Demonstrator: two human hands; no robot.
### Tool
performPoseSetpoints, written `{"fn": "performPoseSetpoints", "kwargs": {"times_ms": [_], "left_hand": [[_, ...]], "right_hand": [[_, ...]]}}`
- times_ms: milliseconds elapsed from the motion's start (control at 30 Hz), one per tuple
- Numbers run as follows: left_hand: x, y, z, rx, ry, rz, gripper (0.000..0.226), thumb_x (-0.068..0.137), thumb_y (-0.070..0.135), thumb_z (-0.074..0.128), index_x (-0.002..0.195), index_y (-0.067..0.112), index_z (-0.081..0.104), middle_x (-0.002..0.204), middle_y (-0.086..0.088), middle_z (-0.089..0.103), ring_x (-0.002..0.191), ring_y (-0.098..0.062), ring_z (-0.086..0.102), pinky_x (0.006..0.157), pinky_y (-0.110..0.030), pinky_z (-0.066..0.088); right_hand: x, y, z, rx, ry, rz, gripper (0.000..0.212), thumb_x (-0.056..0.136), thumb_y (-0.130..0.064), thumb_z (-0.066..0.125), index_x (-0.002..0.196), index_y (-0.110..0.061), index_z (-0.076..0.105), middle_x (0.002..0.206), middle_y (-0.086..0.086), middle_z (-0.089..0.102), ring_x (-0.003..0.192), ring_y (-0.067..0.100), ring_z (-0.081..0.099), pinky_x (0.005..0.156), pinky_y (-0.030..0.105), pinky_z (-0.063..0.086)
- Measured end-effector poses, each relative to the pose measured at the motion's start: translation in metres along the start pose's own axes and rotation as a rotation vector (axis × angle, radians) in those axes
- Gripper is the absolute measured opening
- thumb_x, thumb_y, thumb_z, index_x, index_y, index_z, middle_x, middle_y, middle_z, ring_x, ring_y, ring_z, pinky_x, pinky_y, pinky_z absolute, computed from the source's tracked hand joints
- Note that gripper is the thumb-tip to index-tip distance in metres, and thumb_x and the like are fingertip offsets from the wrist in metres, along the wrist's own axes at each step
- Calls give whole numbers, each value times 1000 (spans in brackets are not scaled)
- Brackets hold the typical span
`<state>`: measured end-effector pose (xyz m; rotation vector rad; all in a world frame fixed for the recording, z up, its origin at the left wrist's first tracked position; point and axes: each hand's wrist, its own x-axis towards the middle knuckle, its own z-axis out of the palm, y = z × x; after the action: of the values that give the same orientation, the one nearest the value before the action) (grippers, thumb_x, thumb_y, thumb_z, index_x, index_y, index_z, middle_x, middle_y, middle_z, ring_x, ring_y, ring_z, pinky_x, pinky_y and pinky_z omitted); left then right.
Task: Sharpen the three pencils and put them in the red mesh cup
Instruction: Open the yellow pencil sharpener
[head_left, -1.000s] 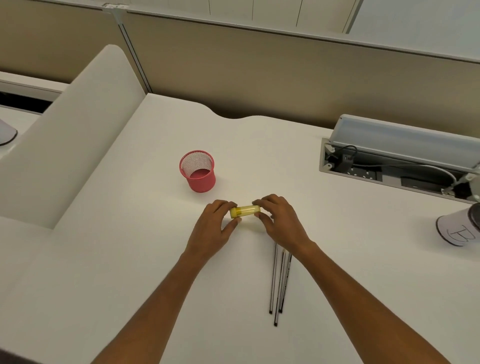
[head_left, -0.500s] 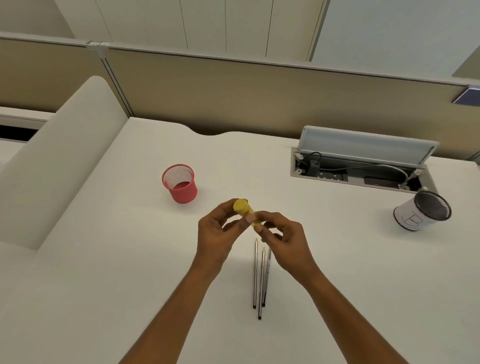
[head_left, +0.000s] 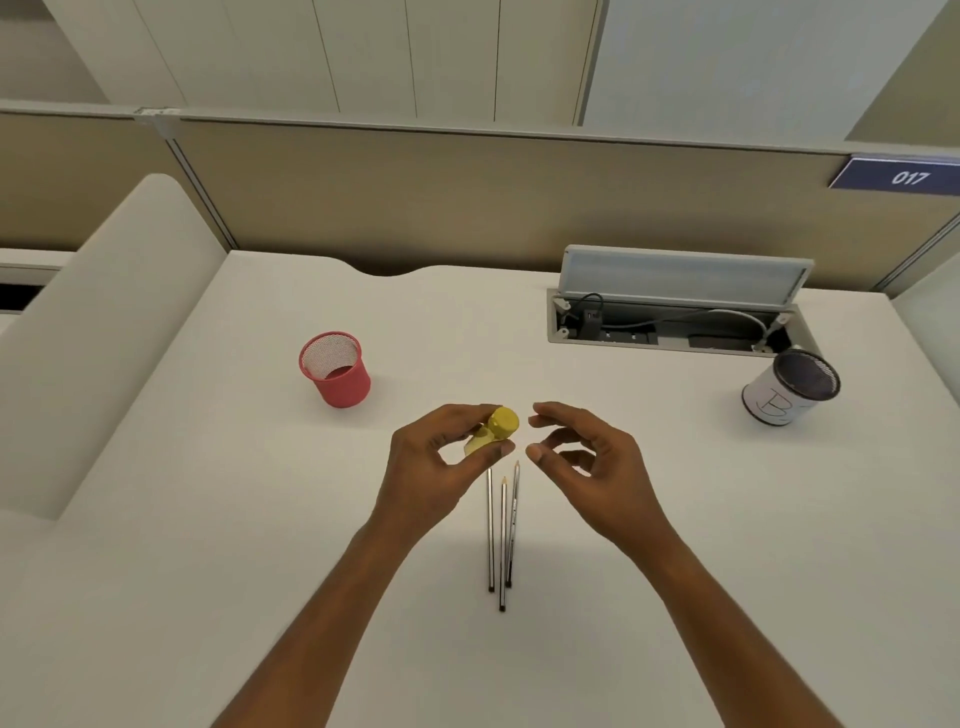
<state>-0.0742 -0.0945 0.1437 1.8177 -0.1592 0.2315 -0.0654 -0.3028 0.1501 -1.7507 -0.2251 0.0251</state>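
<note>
Head view: left hand (head_left: 431, 470) pinches the small yellow plastic sharpener (head_left: 497, 427); right hand (head_left: 589, 467), loosely curled and empty, should feed one slim grey pencil (head_left: 503, 540) straight in.

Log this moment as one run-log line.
left hand: holds yellow sharpener | right hand: empty, beside sharpener | three pencils: lying on desk, untouched | red mesh cup: no pencils inside

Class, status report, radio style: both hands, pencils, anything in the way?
Hands: left hand grips yellow sharpener; right hand open, empty. Three pencils flat on desk, none in red mesh cup. Nothing blocking cup.
</note>
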Motion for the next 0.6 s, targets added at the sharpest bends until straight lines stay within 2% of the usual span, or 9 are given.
{"fn": "performPoseSetpoints", "kwargs": {"times_ms": [133,300,400,533,600], "left_hand": [[0,6,-6,86,-132,46,33,88,22,85,121,22,79,114,13,78,109,-17,72,94,-41,60],[-3,10,-7,108,-281,28,31,93,28,80,122,19,79,112,9,77,107,-21,71,92,-40,60],[-7,9,-8,138,-268,22,37,91,34,80,124,19,77,114,9,78,107,-16,72,92,-40,60],[-16,5,-8,174,-164,32,52,83,42,86,131,27,72,120,22,75,114,-3,70,97,-26,58],[-20,-2,-10,88,-106,-66,59,79,37,91,133,28,69,121,18,76,118,-7,69,97,-21,57]], "right_hand": [[-4,-13,-7,-85,-93,-145,45,89,-15,79,132,-23,67,119,-8,71,100,24,69,80,27,61],[-9,-14,-2,-149,-118,-221,35,89,-7,78,124,-14,74,113,-2,67,88,20,70,80,27,60],[-13,-9,2,-123,-106,-214,31,90,-5,76,120,-13,75,111,-4,67,88,21,70,81,29,61],[-18,-4,9,-64,-52,-195,29,90,-4,76,118,-12,73,111,-3,69,95,23,71,84,30,61],[-20,-3,12,1,13,-165,28,90,-5,77,117,-13,72,111,-3,70,97,25,72,85,31,61]]}}
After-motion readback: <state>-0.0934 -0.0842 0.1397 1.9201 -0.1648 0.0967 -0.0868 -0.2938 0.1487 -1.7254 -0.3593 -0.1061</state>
